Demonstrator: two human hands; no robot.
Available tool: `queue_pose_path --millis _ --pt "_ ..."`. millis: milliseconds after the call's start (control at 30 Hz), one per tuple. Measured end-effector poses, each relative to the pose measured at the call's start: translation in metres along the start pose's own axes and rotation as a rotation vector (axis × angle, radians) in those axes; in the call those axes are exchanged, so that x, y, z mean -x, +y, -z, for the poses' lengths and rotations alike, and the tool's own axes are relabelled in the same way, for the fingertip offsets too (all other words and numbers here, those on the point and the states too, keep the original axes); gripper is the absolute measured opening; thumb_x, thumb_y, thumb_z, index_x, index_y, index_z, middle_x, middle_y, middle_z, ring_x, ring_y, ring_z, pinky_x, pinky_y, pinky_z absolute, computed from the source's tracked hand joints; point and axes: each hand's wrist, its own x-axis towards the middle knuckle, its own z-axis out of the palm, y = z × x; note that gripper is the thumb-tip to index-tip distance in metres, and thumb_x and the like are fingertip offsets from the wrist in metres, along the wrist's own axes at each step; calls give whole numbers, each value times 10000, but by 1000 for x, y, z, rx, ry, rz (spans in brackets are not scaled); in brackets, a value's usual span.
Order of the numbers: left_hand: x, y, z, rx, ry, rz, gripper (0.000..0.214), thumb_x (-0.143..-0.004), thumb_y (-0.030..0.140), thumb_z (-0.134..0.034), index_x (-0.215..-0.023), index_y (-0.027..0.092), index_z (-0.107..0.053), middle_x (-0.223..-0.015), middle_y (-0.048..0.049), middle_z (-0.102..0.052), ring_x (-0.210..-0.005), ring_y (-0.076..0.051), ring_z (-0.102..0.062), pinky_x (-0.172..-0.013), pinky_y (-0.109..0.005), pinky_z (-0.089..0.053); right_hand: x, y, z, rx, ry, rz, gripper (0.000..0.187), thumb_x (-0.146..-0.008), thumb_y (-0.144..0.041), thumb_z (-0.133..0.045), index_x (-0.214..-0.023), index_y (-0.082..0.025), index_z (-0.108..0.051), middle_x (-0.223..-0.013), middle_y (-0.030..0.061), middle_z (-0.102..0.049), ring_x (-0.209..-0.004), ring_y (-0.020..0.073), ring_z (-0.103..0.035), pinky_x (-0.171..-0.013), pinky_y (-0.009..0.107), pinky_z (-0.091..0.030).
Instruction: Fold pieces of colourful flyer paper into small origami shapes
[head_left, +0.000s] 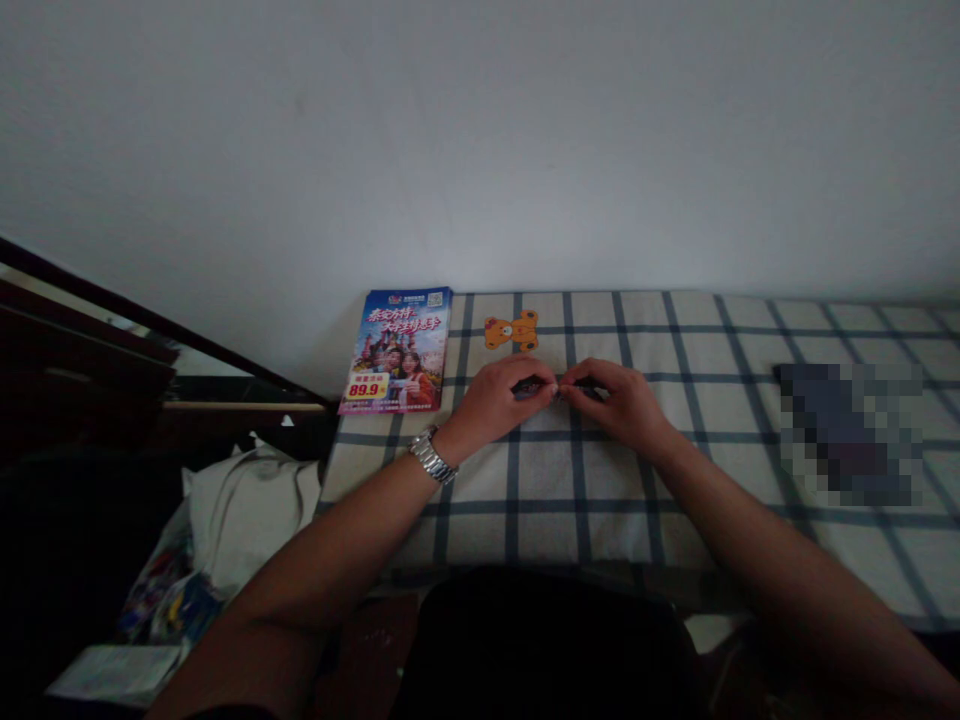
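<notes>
My left hand (507, 398) and my right hand (621, 402) meet fingertip to fingertip above a checked cloth (480, 540). Thumb and forefinger of each are pinched together. Something tiny and pale seems to sit where the fingertips meet, too small and dark to make out. Just beyond the left hand lies a flat orange-brown teddy bear cutout (511, 331), on its side with its head to the left. A silver metal wristwatch (433, 455) is on my left wrist.
A stack of printed flyers (397, 350) lies at the table's left back corner. A blurred-out dark, flat object (844, 435) rests on the right. The white wall (525, 150) borders the table's back. Off the left edge, a white bag (247, 510) stands low down.
</notes>
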Motion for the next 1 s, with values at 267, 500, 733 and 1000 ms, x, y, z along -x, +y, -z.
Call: queue_pose_path --millis 267,500,733,1000 --pt "-1 -3 0 17 40 -22 61 -1008 261 -699 -967 235 -736 -944 -2 -760 -909 -164 -710 -875 -310 -544 0 2 -1 -71 7 -62 141 -981 -362 -700 -1006 -235 -756 -896 37 -783 -762 194 -688 -700 323 -527" --pt "0 -3 -1 5 36 0 45 -997 252 -694 -969 233 -725 -956 -4 -753 -910 -167 -700 -880 -315 -546 0 5 1 -45 -2 -7 126 -1000 -353 -682 -1001 -245 -747 -943 41 -783 -826 207 -697 -752 337 -531" --pt "0 -2 -2 6 20 -37 30 -989 226 -717 -1019 227 -720 -988 4 -747 -923 -154 -695 -863 -297 -525 -1 4 0 -15 0 34 92 -999 -301 -683 -970 -238 -744 -913 30 -774 -812 197 -697 -757 323 -519" --pt "-1 0 2 -7 40 -47 47 -995 191 -711 -960 221 -724 -940 7 -752 -917 -157 -701 -855 -301 -524 0 5 -2 -43 11 4 103 -995 -334 -708 -1007 -242 -753 -921 27 -779 -807 196 -699 -756 327 -530"
